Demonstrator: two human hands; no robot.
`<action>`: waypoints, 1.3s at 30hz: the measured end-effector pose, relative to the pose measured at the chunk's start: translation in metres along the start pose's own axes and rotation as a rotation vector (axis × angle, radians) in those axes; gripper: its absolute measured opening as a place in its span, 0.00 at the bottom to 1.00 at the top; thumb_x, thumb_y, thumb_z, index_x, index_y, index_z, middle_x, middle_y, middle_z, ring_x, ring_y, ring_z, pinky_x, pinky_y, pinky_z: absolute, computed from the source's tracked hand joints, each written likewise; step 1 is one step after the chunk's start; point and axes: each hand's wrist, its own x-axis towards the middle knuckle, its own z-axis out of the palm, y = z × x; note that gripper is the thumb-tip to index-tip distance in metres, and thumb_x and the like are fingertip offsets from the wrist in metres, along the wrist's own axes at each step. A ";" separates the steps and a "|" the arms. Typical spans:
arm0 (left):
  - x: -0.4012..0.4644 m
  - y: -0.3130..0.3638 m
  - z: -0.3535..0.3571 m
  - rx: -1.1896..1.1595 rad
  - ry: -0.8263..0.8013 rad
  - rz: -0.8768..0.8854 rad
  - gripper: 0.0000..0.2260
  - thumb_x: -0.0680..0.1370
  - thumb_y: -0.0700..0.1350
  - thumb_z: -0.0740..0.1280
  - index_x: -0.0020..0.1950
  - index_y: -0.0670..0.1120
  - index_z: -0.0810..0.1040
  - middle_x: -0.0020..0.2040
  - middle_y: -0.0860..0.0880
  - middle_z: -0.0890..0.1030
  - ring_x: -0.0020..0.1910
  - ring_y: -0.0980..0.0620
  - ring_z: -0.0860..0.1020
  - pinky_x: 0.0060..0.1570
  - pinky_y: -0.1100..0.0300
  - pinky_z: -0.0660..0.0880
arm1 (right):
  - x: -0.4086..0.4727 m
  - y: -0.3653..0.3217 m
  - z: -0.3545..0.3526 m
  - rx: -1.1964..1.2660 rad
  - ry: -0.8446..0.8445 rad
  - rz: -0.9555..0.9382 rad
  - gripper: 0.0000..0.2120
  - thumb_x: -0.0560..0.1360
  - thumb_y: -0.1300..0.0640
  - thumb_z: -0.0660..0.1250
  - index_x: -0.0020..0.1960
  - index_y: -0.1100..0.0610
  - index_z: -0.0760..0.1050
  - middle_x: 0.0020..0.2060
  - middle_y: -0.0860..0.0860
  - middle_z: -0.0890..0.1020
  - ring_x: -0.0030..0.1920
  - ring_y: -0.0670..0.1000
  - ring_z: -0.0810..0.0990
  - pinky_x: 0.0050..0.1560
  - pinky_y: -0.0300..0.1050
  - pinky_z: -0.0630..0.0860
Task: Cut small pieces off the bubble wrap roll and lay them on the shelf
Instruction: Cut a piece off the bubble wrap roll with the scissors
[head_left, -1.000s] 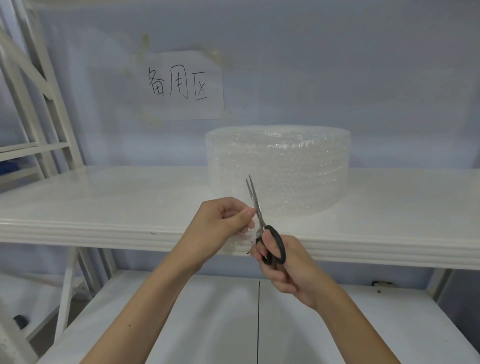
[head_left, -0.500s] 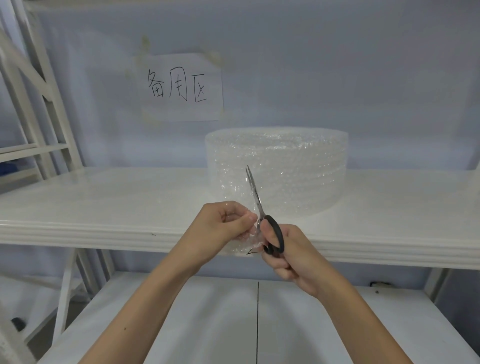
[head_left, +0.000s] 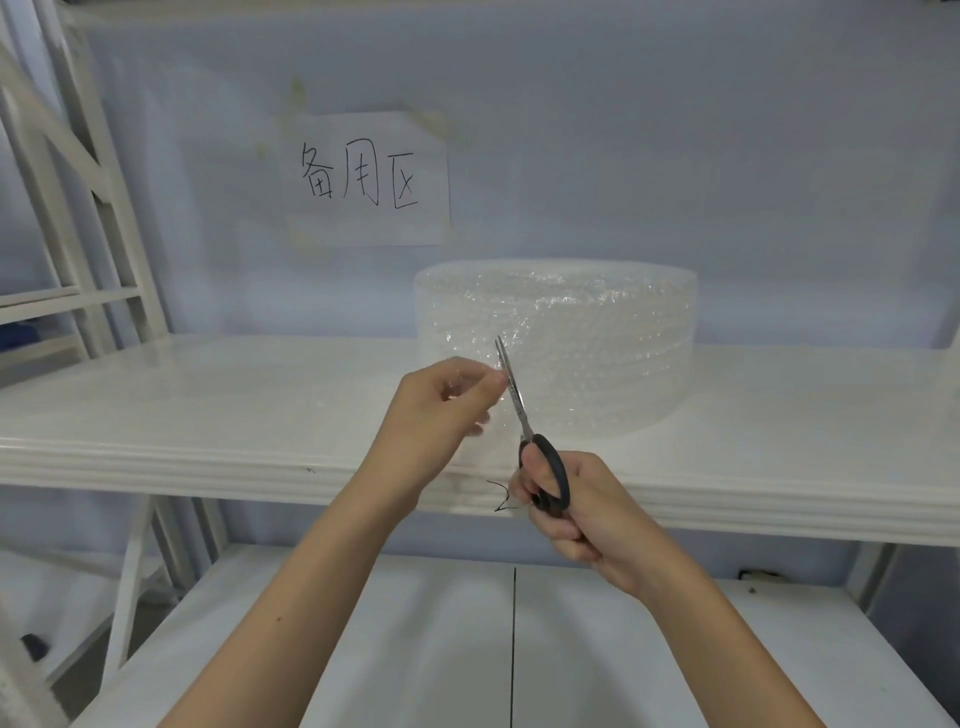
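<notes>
A wide clear bubble wrap roll (head_left: 582, 343) stands upright on the white shelf (head_left: 208, 415), right of centre. My left hand (head_left: 441, 415) pinches a small transparent bubble wrap piece (head_left: 485, 415) in front of the roll. My right hand (head_left: 566, 504) grips the black handles of the scissors (head_left: 519, 410). The blades point up, closed together, right beside the left fingertips. The piece is nearly invisible against the shelf, so its edges are hard to make out.
A paper sign (head_left: 366, 179) with handwritten characters is taped to the back wall. White rack struts (head_left: 78, 171) rise at the left. A lower white shelf (head_left: 467, 649) lies below my arms, with a seam down its middle.
Both hands rose slightly toward the shelf top. The scissor blades moved up along the wrap and stay closed; my left hand lifted the pinched piece higher.
</notes>
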 end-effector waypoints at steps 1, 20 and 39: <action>0.001 0.000 0.001 -0.013 -0.003 -0.001 0.05 0.77 0.46 0.70 0.45 0.45 0.83 0.38 0.50 0.82 0.35 0.55 0.79 0.38 0.64 0.79 | 0.000 0.001 -0.001 0.008 0.001 -0.004 0.24 0.68 0.35 0.68 0.34 0.56 0.70 0.25 0.52 0.60 0.21 0.47 0.50 0.20 0.33 0.49; -0.001 -0.003 0.000 -0.096 -0.093 -0.031 0.05 0.77 0.41 0.70 0.43 0.40 0.82 0.34 0.48 0.81 0.31 0.57 0.78 0.38 0.66 0.78 | 0.005 -0.006 -0.006 0.010 -0.019 -0.034 0.25 0.67 0.34 0.70 0.32 0.57 0.73 0.31 0.59 0.65 0.19 0.46 0.55 0.16 0.31 0.54; -0.003 -0.005 -0.002 -0.072 -0.167 -0.043 0.06 0.77 0.41 0.69 0.44 0.40 0.82 0.34 0.48 0.81 0.32 0.56 0.77 0.39 0.64 0.77 | 0.010 -0.014 -0.004 0.039 -0.030 -0.048 0.22 0.64 0.33 0.69 0.27 0.52 0.73 0.41 0.61 0.67 0.22 0.48 0.55 0.17 0.33 0.55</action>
